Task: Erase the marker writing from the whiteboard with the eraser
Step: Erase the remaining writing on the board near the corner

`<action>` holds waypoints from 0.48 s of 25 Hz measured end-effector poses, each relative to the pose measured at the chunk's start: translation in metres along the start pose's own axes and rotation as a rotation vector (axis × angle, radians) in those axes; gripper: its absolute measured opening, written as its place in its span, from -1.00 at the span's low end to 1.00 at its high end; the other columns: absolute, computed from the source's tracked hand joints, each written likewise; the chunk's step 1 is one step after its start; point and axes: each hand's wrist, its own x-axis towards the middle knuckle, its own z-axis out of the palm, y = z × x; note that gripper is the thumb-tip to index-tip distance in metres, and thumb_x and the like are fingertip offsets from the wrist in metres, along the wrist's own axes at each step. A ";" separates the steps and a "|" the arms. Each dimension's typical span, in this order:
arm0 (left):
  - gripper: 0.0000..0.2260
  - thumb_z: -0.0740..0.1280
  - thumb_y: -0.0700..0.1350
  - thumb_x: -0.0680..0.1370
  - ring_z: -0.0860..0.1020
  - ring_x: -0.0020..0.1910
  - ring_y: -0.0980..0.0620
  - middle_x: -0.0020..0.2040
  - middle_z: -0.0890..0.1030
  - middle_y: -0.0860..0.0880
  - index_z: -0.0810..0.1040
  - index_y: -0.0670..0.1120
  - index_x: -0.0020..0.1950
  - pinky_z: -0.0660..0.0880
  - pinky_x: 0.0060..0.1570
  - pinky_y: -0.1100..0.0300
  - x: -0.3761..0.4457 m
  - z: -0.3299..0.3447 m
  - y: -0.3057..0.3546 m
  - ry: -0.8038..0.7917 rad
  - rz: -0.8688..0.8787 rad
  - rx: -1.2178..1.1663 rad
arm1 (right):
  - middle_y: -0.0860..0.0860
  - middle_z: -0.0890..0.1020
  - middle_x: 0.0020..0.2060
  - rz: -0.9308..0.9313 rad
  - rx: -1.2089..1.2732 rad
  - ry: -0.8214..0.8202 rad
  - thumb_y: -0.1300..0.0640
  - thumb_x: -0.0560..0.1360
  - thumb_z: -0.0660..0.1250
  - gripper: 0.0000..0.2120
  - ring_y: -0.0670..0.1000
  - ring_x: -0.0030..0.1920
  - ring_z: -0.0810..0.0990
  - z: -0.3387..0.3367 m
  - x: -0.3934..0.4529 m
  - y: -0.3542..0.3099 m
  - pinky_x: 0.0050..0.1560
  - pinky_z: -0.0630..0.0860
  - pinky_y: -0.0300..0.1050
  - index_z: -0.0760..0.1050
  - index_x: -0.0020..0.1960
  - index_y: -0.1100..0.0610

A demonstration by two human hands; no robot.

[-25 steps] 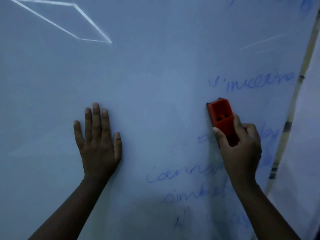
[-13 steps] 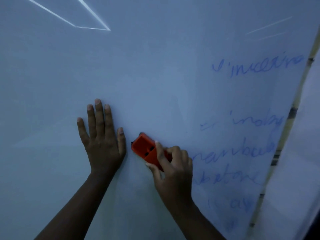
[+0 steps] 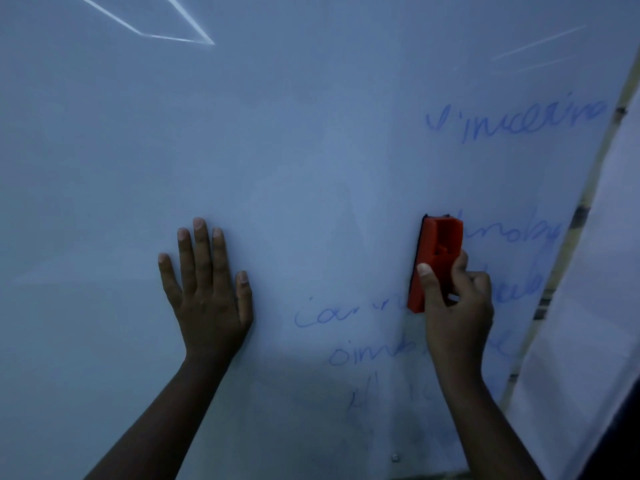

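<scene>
A large whiteboard [image 3: 311,140] fills the head view. Blue marker writing [image 3: 516,123] runs in several lines down its right part, with more words [image 3: 332,317] lower down. My right hand [image 3: 457,306] grips an orange eraser [image 3: 438,258], held upright with its dark pad against the board, over the second line of writing. My left hand [image 3: 207,289] lies flat on the board to the left, fingers straight and pointing up, about a hand's width from the nearest word.
The board's right edge [image 3: 581,216] runs diagonally, a pale strip with dark marks, with a white wall [image 3: 595,323] beyond it. Bright line reflections [image 3: 173,38] show at the upper left. A small screw [image 3: 394,457] sits near the board's bottom.
The right hand has swept the eraser from beside my left hand back to the right and turned it upright. Blue words below it are uncovered again. The left hand stays flat.
</scene>
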 end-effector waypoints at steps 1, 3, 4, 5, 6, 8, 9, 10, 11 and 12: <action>-0.43 0.12 -0.05 0.75 0.03 0.72 -0.20 0.71 0.08 -0.23 0.09 -0.24 0.71 -0.04 0.65 -0.30 -0.002 0.001 0.001 -0.002 -0.003 -0.002 | 0.02 0.42 -0.04 0.006 0.010 0.013 -0.26 0.54 0.31 -0.34 0.17 -0.02 0.58 0.004 -0.004 -0.004 0.00 0.56 0.03 0.51 0.44 0.18; -0.43 0.12 -0.05 0.75 0.02 0.72 -0.19 0.71 0.08 -0.23 0.08 -0.24 0.71 -0.06 0.65 -0.30 -0.006 0.001 0.002 -0.009 -0.007 -0.005 | 0.06 0.44 -0.05 -0.049 -0.041 0.004 -0.17 0.54 0.40 -0.40 0.17 -0.02 0.54 0.017 -0.023 -0.017 -0.01 0.54 0.03 0.53 0.43 0.19; -0.43 0.11 -0.04 0.75 0.02 0.72 -0.19 0.71 0.08 -0.23 0.08 -0.23 0.71 -0.06 0.65 -0.29 -0.008 0.001 0.002 -0.012 -0.006 -0.004 | 0.07 0.45 -0.05 -0.112 -0.072 -0.023 -0.13 0.54 0.42 -0.43 0.17 -0.02 0.52 0.024 -0.038 -0.024 -0.01 0.52 0.03 0.53 0.42 0.19; -0.43 0.11 -0.04 0.75 0.02 0.72 -0.18 0.71 0.08 -0.23 0.08 -0.23 0.71 -0.06 0.65 -0.29 -0.009 0.002 0.002 -0.013 -0.006 -0.004 | 0.09 0.47 -0.04 -0.191 -0.110 -0.061 -0.11 0.54 0.42 -0.45 0.16 -0.02 0.50 0.032 -0.056 -0.028 -0.02 0.49 0.03 0.54 0.42 0.17; -0.43 0.10 -0.03 0.75 0.01 0.72 -0.18 0.71 0.08 -0.22 0.09 -0.23 0.71 -0.06 0.65 -0.29 -0.010 0.002 0.002 -0.015 -0.008 -0.005 | 0.09 0.49 -0.02 -0.273 -0.161 -0.110 -0.11 0.54 0.40 -0.46 0.16 -0.03 0.48 0.040 -0.074 -0.031 -0.04 0.47 0.03 0.54 0.42 0.15; -0.43 0.10 -0.02 0.75 0.00 0.72 -0.16 0.71 0.07 -0.21 0.09 -0.23 0.71 -0.07 0.65 -0.28 -0.014 0.002 0.001 -0.018 -0.011 -0.010 | 0.08 0.51 0.00 -0.415 -0.267 -0.225 -0.14 0.51 0.36 -0.45 0.16 -0.05 0.47 0.048 -0.110 -0.032 -0.08 0.43 0.05 0.54 0.43 0.07; -0.43 0.10 -0.02 0.75 0.00 0.72 -0.16 0.71 0.07 -0.20 0.08 -0.23 0.71 -0.07 0.65 -0.27 -0.016 0.002 0.000 -0.019 -0.006 -0.013 | 0.06 0.52 0.01 -0.480 -0.311 -0.281 -0.15 0.51 0.34 -0.45 0.15 -0.06 0.48 0.050 -0.125 -0.030 -0.10 0.41 0.05 0.53 0.44 0.03; -0.43 0.10 -0.02 0.75 -0.01 0.72 -0.16 0.71 0.07 -0.19 0.07 -0.22 0.71 -0.07 0.65 -0.27 -0.018 0.002 0.000 -0.021 0.002 -0.014 | 0.05 0.52 0.01 -0.539 -0.347 -0.323 -0.16 0.51 0.35 -0.46 0.15 -0.06 0.49 0.050 -0.135 -0.027 -0.11 0.41 0.05 0.51 0.44 0.00; -0.42 0.11 -0.02 0.74 -0.01 0.72 -0.15 0.71 0.06 -0.19 0.06 -0.22 0.71 -0.07 0.65 -0.27 -0.020 0.002 -0.001 -0.025 0.011 -0.011 | 0.05 0.52 0.01 -0.580 -0.372 -0.350 -0.16 0.50 0.36 -0.46 0.15 -0.06 0.50 0.048 -0.139 -0.025 -0.11 0.42 0.05 0.50 0.43 -0.01; -0.41 0.11 -0.02 0.74 -0.01 0.72 -0.16 0.71 0.06 -0.19 0.06 -0.21 0.71 -0.06 0.65 -0.28 -0.022 0.002 -0.003 -0.028 0.019 -0.007 | 0.04 0.52 0.02 -0.599 -0.389 -0.359 -0.16 0.50 0.39 -0.46 0.15 -0.06 0.50 0.046 -0.138 -0.023 -0.12 0.43 0.05 0.50 0.43 0.00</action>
